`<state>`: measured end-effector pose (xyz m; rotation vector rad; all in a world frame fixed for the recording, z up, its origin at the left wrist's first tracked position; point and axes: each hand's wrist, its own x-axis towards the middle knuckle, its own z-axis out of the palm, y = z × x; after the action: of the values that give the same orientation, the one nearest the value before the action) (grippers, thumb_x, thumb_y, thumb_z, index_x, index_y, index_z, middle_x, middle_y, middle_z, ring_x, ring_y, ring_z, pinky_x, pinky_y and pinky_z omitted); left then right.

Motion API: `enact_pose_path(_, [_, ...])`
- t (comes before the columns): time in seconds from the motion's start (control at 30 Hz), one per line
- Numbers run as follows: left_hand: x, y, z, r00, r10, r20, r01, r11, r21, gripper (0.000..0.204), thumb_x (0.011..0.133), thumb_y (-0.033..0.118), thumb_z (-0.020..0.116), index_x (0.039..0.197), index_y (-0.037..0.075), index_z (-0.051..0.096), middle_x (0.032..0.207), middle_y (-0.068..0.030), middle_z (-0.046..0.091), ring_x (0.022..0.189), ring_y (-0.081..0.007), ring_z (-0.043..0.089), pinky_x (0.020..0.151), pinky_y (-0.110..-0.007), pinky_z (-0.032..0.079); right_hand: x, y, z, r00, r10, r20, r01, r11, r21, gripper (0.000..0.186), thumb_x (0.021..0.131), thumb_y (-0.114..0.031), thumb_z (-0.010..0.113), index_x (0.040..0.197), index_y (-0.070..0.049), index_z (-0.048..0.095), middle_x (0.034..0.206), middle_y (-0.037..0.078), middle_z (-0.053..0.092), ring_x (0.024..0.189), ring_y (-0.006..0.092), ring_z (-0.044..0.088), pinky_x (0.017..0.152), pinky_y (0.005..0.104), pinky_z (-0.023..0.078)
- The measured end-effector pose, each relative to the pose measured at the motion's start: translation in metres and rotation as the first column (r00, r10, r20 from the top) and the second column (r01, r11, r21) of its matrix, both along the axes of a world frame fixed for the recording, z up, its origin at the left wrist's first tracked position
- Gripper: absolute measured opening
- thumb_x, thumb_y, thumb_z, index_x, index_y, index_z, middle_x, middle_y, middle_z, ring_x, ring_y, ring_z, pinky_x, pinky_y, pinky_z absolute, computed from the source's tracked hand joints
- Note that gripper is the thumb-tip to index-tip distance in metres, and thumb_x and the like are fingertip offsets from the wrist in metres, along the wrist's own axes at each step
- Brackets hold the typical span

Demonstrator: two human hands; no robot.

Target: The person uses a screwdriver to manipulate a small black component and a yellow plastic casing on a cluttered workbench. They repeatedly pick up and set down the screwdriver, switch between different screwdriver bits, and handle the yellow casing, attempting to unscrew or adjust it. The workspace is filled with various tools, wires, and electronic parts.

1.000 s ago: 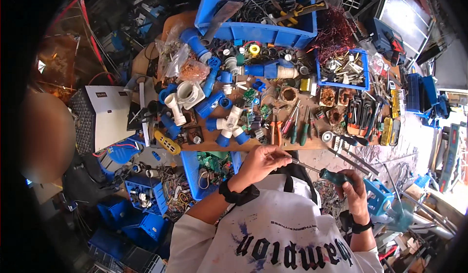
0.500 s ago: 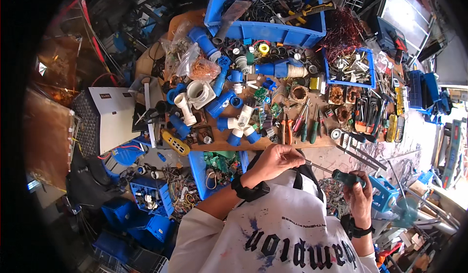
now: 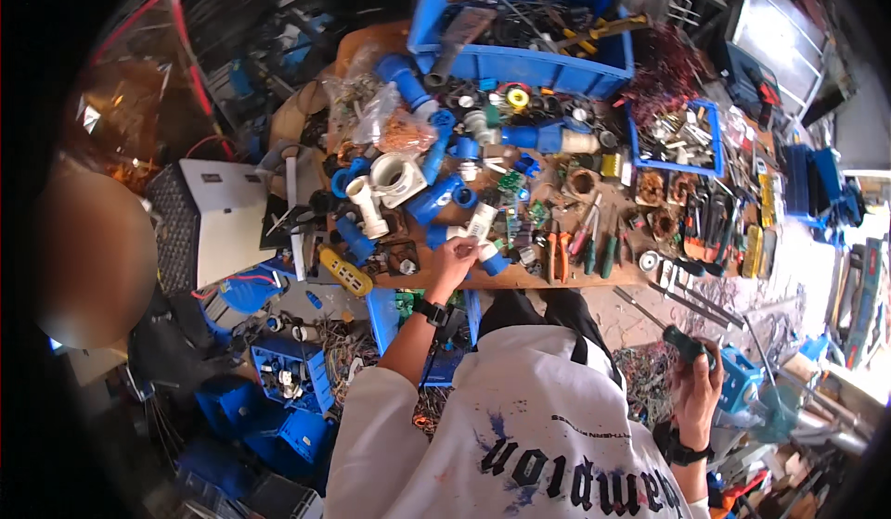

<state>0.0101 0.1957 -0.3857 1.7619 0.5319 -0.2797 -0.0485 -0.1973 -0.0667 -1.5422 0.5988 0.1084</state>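
My left hand (image 3: 455,257) has its fingers closed on the white cross-shaped pipe fitting with blue caps (image 3: 483,222) at the near edge of the cluttered wooden bench. My right hand (image 3: 696,380), at lower right, grips the green handle of a screwdriver (image 3: 687,343), whose metal shaft points up and left, below the bench edge. Just right of the fitting lie green circuit boards (image 3: 510,182) and orange-handled pliers (image 3: 557,255). A yellow multi-socket strip (image 3: 343,270) lies to the left of my left hand.
A large blue crate of cables and tools (image 3: 520,64) stands at the back, and a smaller blue tray of metal pieces (image 3: 676,163) at the right. Below the bench are blue bins (image 3: 278,426) and tangled wire (image 3: 353,343). A white-lidded case (image 3: 232,213) stands at left.
My left hand has let go of the screwdriver shaft and moved up and left onto the pipe fitting. My right hand still holds the screwdriver, a little lower and farther right.
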Motion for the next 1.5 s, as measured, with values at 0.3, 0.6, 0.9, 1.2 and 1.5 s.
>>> enact_pose_path(0.3, [-0.054,0.115,-0.031,0.728,0.639,0.25,-0.638,0.496,0.59,0.045,0.07,0.022,0.075,0.098,-0.006,0.057,0.086,-0.0169,0.064,0.079,-0.0304,0.063,0.07,-0.038,0.051,-0.028,-0.017,-0.005,0.996,-0.088,-0.014,0.085,0.985,-0.149,0.038,0.095,-0.029,0.056,0.123,-0.003,0.05,0.08,0.003,0.057,0.06,0.0071,0.049,0.05,0.02,0.035])
enact_pose_path(0.6, [-0.121,0.215,-0.102,0.612,0.753,-0.242,-0.438,0.577,0.689,0.086,0.065,0.044,0.082,0.119,-0.008,0.041,0.11,-0.0234,0.055,0.1,-0.0369,0.059,0.083,-0.048,0.054,-0.019,-0.012,0.011,1.0,0.005,-0.026,-0.01,0.982,-0.188,0.038,0.096,-0.03,0.055,0.122,-0.004,0.049,0.08,0.002,0.055,0.063,0.0071,0.047,0.052,0.0207,0.035])
enact_pose_path(0.9, [-0.134,0.227,-0.096,0.635,0.765,-0.102,-0.64,0.596,0.485,0.062,0.072,0.031,0.079,0.119,0.0,0.053,0.099,-0.0165,0.066,0.087,-0.0322,0.066,0.072,-0.045,0.057,-0.016,0.003,0.012,0.998,0.067,-0.008,-0.067,0.981,-0.181,0.037,0.095,-0.03,0.056,0.119,-0.002,0.051,0.079,0.001,0.054,0.061,0.0064,0.046,0.05,0.0208,0.035])
enact_pose_path(1.2, [-0.114,0.17,0.096,0.705,0.709,0.005,-0.436,0.439,-0.786,0.052,0.092,0.037,0.05,0.127,-0.002,0.045,0.116,-0.0183,0.058,0.099,-0.0314,0.06,0.089,-0.044,0.051,-0.005,0.018,0.009,0.989,0.086,0.117,-0.081,0.995,-0.051,0.032,0.095,-0.03,0.054,0.114,-0.004,0.051,0.074,0.002,0.053,0.056,0.0064,0.045,0.048,0.0189,0.034])
enact_pose_path(1.5, [-0.065,0.045,0.221,0.963,0.169,0.212,0.149,0.322,-0.935,0.086,0.073,0.057,0.066,0.13,-0.003,0.043,0.119,-0.0173,0.055,0.101,-0.0324,0.058,0.081,-0.044,0.053,0.037,0.071,0.05,0.855,0.375,0.357,-0.386,0.922,-0.046,0.048,0.086,-0.038,0.066,0.108,0.001,0.048,0.08,0.006,0.058,0.063,0.0102,0.055,0.054,0.0219,0.044])
